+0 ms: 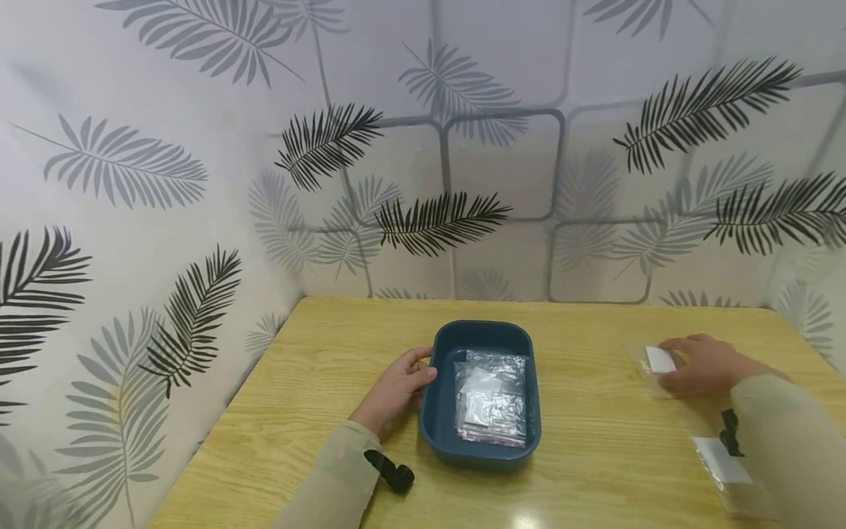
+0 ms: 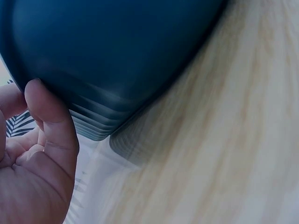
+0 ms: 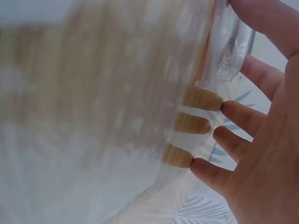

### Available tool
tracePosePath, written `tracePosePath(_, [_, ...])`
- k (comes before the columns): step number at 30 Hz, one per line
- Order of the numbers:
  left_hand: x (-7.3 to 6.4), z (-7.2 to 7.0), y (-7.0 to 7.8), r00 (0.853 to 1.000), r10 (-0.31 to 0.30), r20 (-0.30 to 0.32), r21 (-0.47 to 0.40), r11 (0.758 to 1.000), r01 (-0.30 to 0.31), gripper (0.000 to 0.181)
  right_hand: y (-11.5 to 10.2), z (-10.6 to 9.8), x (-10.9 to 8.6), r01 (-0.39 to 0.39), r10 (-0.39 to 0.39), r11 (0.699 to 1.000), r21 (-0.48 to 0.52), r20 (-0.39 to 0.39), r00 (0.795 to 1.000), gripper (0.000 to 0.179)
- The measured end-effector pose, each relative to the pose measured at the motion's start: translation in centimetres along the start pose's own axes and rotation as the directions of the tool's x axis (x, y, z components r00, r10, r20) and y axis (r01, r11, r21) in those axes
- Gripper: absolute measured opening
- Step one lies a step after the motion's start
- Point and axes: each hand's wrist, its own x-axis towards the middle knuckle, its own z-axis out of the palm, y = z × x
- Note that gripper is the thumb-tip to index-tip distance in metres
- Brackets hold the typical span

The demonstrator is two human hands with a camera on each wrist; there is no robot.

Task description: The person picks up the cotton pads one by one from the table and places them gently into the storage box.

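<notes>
A dark blue plastic bin [image 1: 432,422] stands on the wooden table, with a stack of clear plastic packets [image 1: 504,400] inside. At its left side my left hand [image 1: 399,382] grips the wall near the rim, and the thumb [image 2: 46,100] shows against the bin in the left wrist view. Far to the right, my right hand [image 1: 707,365] pinches a clear plastic packet [image 1: 660,360] with a white label between thumb and index finger. In the right wrist view this packet [image 3: 229,51] is seen edge-on, the other fingers spread with their tips at the tabletop.
More clear packets with a white label [image 1: 722,463] lie at the right front, partly behind the right sleeve [image 1: 786,433]. Wood tabletop [image 1: 588,411] lies between the bin and the right hand. A leaf-patterned wall [image 1: 502,264] borders the table's back edge.
</notes>
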Motion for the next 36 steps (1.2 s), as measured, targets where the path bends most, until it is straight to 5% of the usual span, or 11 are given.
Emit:
tracePosePath(12, [0.04,-0.03,-0.02,1.0,-0.008,-0.002,-0.002,1.0,0.008,0.049,-0.41,-0.52,-0.24,-0.018,0.018,0.999,0.046,0.0,1.0,0.069])
tracePosePath(36, [0.07,-0.08,-0.14,1.0,-0.011,-0.001,-0.003,1.0,0.011,0.051,-0.47,-0.13,-0.49,-0.023,0.023,0.999,0.046,0.002,1.0,0.09])
